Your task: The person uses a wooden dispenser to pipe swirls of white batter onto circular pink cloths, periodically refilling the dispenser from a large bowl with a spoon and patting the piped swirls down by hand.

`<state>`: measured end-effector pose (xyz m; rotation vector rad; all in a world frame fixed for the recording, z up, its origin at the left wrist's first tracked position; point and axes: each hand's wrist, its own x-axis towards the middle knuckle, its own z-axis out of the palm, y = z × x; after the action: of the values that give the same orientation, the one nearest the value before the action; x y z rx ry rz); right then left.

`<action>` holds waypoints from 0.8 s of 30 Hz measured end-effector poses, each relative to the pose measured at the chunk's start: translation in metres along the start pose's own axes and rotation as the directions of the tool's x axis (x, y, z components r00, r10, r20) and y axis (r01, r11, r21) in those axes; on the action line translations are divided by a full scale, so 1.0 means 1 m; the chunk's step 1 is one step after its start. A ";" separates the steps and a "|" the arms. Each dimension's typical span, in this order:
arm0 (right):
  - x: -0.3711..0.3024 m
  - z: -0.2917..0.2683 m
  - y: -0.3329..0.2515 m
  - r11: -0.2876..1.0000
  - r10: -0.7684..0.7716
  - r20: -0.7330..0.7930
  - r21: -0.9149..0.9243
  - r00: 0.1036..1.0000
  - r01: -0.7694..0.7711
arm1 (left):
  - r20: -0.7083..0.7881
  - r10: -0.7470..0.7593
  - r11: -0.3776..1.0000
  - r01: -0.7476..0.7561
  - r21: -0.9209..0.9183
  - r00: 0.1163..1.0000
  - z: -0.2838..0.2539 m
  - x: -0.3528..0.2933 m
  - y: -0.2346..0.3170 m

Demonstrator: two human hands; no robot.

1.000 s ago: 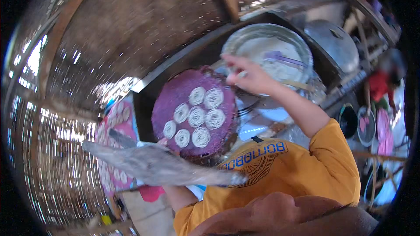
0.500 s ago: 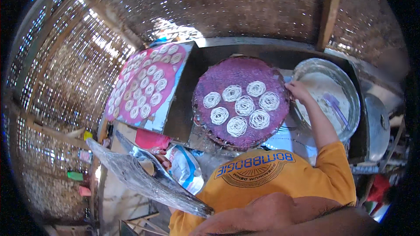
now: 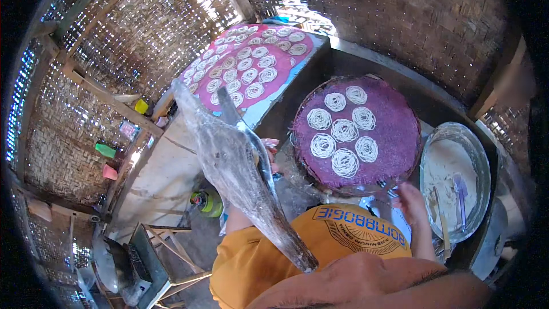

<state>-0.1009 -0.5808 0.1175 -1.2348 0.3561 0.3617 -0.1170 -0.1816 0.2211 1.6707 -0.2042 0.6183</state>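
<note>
In my left hand [image 3: 273, 160] is a long two-armed wooden press [image 3: 229, 154], dusted white, its arms close together. Much of this hand is hidden behind the press, but its fingers wrap around it. My right hand [image 3: 410, 201] is at the near right rim of a round purple cloth-covered tray [image 3: 397, 131], fingers closed at the edge and slightly blurred. Several white lacy batter coils [image 3: 344, 130] lie on the tray, grouped on its left and upper side. To its right stands a large metal basin [image 3: 485, 163] of pale batter [image 3: 452, 163], with a purple plastic scoop [image 3: 461, 194] and a wooden stick [image 3: 441, 217] leaning in it.
A pink sheet [image 3: 283, 83] with many pale coils lies on a raised surface at the far left. Woven bamboo walls [image 3: 372, 17] enclose the corner. A green gas cylinder [image 3: 207, 202] and a wooden-framed stand [image 3: 166, 269] are at lower left.
The tray has turned clockwise, its coils shifting round to the left side. My right hand has come nearer along the rim. The view has swung left, and the wooden press appears more upright.
</note>
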 end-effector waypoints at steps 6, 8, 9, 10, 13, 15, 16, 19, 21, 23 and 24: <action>0.038 -0.004 -0.038 0.997 -0.057 -0.180 -0.056 0.982 0.048 | 0.160 -0.002 0.996 0.015 -0.083 0.987 0.009 0.020 -0.019; 0.053 -0.008 -0.034 0.996 -0.092 -0.120 -0.017 0.989 0.091 | 0.243 0.009 0.987 0.031 -0.157 0.970 0.011 0.030 -0.030; 0.062 -0.016 -0.028 0.989 -0.131 -0.090 -0.079 0.987 0.124 | 0.271 0.013 0.978 0.044 -0.203 0.962 0.010 0.033 -0.031; 0.066 -0.021 -0.025 0.977 -0.169 -0.059 -0.137 0.984 0.160 | 0.290 0.009 0.965 0.067 -0.253 0.957 0.010 0.035 -0.034; 0.042 0.009 -0.029 0.996 -0.069 -0.090 -0.062 0.994 0.064 | 0.216 -0.193 0.826 0.278 -0.491 0.957 0.007 0.026 -0.025; 0.019 0.038 -0.021 0.982 -0.058 -0.129 0.172 0.990 0.080 | 0.199 -0.350 0.726 0.400 -0.560 0.915 0.010 0.031 -0.033; 0.027 0.015 0.007 0.983 0.028 -0.041 0.184 0.999 -0.020 | 0.165 -0.423 0.675 0.431 -0.599 0.891 0.005 0.030 -0.027; -0.003 0.032 0.006 0.961 0.235 0.128 0.119 0.964 -0.250 | 0.239 -0.409 0.640 0.464 -0.612 0.881 0.019 0.035 -0.055; -0.010 0.014 0.008 0.859 0.194 0.376 -0.512 0.906 0.028 | 0.256 -0.133 0.926 0.212 -0.313 0.958 0.035 0.036 -0.060; -0.037 0.018 -0.047 0.676 0.233 0.319 -0.732 0.919 0.083 | 0.386 -0.005 0.999 0.019 -0.032 0.922 0.062 0.052 -0.039; -0.048 0.021 -0.075 0.437 0.245 0.252 -0.890 0.936 0.125 | 0.448 -0.064 0.997 0.081 -0.019 0.892 0.078 0.058 -0.037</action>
<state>-0.1081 -0.5864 0.2083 -2.1928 -0.1760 0.9101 -0.0293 -0.2364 0.2127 1.7580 -0.4795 0.1612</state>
